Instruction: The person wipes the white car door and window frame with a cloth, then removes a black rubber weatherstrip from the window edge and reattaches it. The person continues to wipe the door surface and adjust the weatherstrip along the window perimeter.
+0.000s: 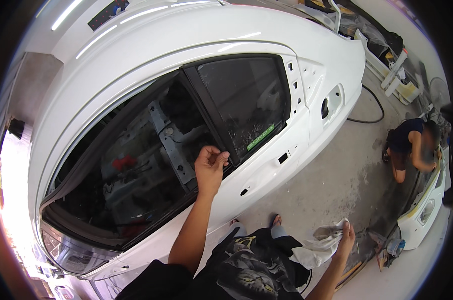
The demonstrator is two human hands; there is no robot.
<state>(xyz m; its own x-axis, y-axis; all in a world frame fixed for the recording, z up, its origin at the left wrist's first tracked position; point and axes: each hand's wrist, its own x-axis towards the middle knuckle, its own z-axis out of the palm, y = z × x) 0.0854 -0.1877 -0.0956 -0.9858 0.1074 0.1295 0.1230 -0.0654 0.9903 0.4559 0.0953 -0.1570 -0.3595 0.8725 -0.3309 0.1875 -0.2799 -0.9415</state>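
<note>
A white car body (266, 37) with dark side windows fills the left and middle of the view. My left hand (211, 162) is closed in a pinch at the lower end of the black pillar trim (206, 107) between two side windows. Whether anything small is between its fingertips is hidden. Away from the car, at the lower right, my right hand (346, 237) grips a crumpled white cloth (319, 247), which hangs down to the left of the fingers. Beside the pillar, the smaller window (246, 95) has whitish smears and a green sticker (261, 137) along its lower edge.
Openings without handles show in the white door panel (264, 172). At the right a person (411, 145) crouches by a white bumper (421, 220). Car parts and plastic sheeting (371, 37) lie at the far right. A black hose (374, 120) curves over the concrete floor (311, 200).
</note>
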